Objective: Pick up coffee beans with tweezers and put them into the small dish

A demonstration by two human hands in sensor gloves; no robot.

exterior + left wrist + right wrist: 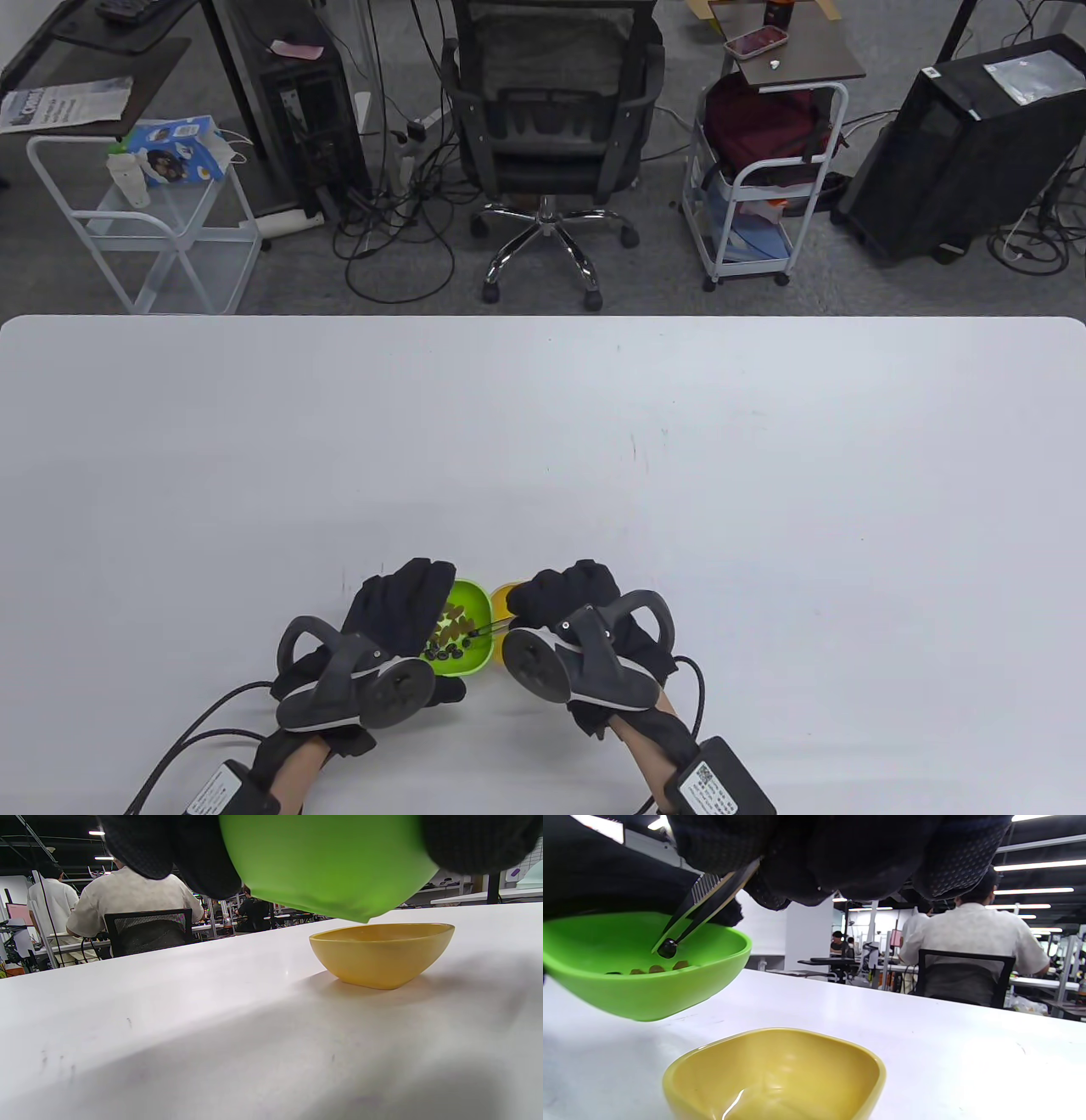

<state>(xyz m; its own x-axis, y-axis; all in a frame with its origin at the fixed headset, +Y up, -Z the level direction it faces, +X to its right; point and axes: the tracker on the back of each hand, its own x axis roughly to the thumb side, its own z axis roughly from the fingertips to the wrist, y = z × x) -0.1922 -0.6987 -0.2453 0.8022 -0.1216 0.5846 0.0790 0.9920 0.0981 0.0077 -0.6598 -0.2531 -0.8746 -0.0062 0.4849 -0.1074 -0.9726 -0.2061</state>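
One bean pinched in tweezers gripped by right hand; left hand holds tilted green bowl; keep squeeze steady, carry over yellow dish, then release.

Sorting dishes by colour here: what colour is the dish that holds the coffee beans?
Bright green dish, clearest in the right wrist view.

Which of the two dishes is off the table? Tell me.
The green dish, with the beans in it. The left hand holds it tilted above the table, while the yellow dish sits flat on the surface beside it.
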